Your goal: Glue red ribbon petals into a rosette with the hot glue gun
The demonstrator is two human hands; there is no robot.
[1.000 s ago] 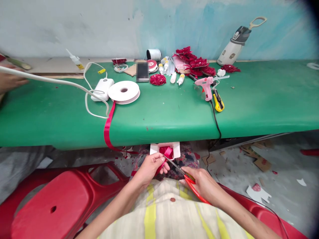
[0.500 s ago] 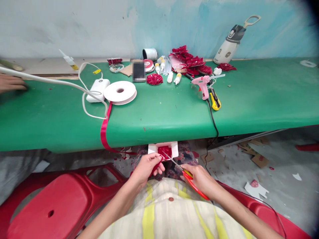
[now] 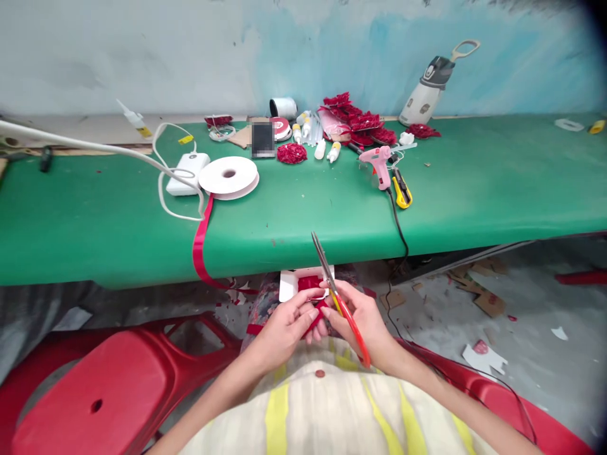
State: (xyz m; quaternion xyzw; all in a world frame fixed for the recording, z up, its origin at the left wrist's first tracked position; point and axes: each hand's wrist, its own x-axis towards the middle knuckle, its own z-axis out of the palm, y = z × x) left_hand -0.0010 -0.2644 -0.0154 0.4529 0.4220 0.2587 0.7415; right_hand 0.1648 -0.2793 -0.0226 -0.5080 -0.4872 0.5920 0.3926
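Note:
My left hand (image 3: 287, 325) pinches a small piece of red ribbon (image 3: 313, 309) over my lap, just below the table's front edge. My right hand (image 3: 363, 319) is closed round red-handled scissors (image 3: 337, 297); their blades point up and away, shut or nearly so, and its fingertips also touch the ribbon piece. Behind both hands a small white box (image 3: 290, 285) holds more red ribbon pieces. A long red ribbon (image 3: 200, 243) runs from a white spool (image 3: 229, 176) over the table edge toward my lap.
The green table (image 3: 474, 189) carries a white power bank with cable (image 3: 184, 174), a pink glue gun (image 3: 377, 163), a yellow cutter (image 3: 402, 191), glue bottles and red ribbon flowers (image 3: 355, 120). A red plastic chair (image 3: 109, 385) stands at my left. Cardboard scraps (image 3: 484, 297) litter the floor.
My right hand swung the scissors from lying low toward the ribbon to pointing upward, and moved in against my left hand. Another person's hand at the far left has left the view.

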